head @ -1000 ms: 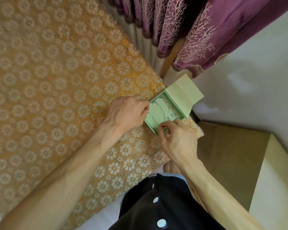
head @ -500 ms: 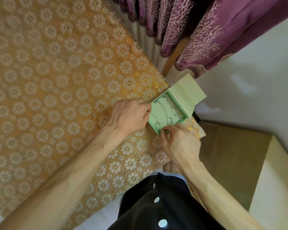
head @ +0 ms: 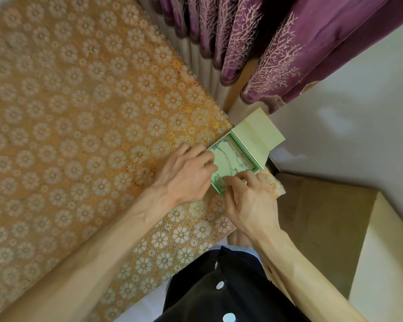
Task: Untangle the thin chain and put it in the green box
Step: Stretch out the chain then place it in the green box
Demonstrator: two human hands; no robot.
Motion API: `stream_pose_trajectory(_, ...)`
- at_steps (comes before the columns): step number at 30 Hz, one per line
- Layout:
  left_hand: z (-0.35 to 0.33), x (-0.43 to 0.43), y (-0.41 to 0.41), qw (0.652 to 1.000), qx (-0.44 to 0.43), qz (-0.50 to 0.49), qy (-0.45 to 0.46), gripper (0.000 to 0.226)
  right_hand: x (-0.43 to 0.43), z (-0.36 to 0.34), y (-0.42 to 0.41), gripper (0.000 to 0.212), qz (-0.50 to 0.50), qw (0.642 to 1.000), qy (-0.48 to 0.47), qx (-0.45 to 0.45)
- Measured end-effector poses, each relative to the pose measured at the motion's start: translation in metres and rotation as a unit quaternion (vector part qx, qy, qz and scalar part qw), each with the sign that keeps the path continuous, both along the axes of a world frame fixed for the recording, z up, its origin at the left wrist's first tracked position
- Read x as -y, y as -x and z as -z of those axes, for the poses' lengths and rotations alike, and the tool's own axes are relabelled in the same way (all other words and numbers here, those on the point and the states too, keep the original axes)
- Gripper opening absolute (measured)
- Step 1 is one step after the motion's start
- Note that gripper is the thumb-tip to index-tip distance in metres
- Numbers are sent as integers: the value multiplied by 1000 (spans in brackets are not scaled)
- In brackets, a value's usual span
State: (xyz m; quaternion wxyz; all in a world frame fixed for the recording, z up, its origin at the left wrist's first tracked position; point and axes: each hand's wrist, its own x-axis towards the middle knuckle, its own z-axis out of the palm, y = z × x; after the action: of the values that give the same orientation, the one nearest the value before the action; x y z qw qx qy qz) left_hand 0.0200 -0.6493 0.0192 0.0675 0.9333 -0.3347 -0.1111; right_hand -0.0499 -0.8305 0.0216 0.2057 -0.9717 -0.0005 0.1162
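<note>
A table under an orange-gold floral tablecloth (head: 79, 135) spreads away to the left of the green box (head: 245, 154), which sits at the cloth's right-hand corner. Purple curtains (head: 277, 43) with pale branch embroidery hang beyond the box, and a white wall (head: 358, 124) runs to the right of it. A brown cardboard carton (head: 323, 228) stands below and to the right of the box. The person's black garment (head: 207, 287), with white buttons (head: 219, 285), lies nearer the camera than the box. The left hand (head: 184, 173) comes in from the box's left, knuckles up, its fingers curled against the left wall and holding the box. The right hand (head: 251, 201) sits at the box's near corner, thumb outside the near wall and forefinger bent over the rim, the two drawn close together; whether they pinch the chain or only the wall is hidden. The pale cream-green lid (head: 258, 138) stands open, hinged on the far-right side of the box. The thin chain (head: 227, 159) lies inside the box in loose curves across its pale green floor, one end running toward the right fingertips.
</note>
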Motion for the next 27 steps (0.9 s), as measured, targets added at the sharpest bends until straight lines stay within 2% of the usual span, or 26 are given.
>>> stream_pose_trajectory(4, 8, -4, 2, 999, 25, 48, 6, 39, 0, 11, 6, 39, -52, 998, 28, 14)
stream_pose_trajectory(14, 12, -2, 4, 999, 17, 46, 4, 43, -1, 11, 9, 40, -41, 999, 23, 18)
stream_pose_trajectory(17, 10, -3, 13, 999, 18, -1, 50, 40, 5, 1, 9, 38, -48, 999, -12, 6)
stream_pose_trajectory(20, 5, 2, 32, 985, -11, -133, 105, 43, 20, -15, 8, 33, -17, 998, -55, 21)
stream_pose_trajectory(23, 0, 17, 50, 957, -64, -258, 114, 76, 44, -30, 2, 31, 21, 995, -92, 30)
stream_pose_trajectory(25, -1, 28, 56, 940, -124, -297, 108, 112, 61, -31, -7, 29, 55, 992, -108, 27)
stream_pose_trajectory(27, 0, 40, 57, 921, -179, -327, 109, 133, 74, -28, -23, 30, 126, 981, -146, -14)
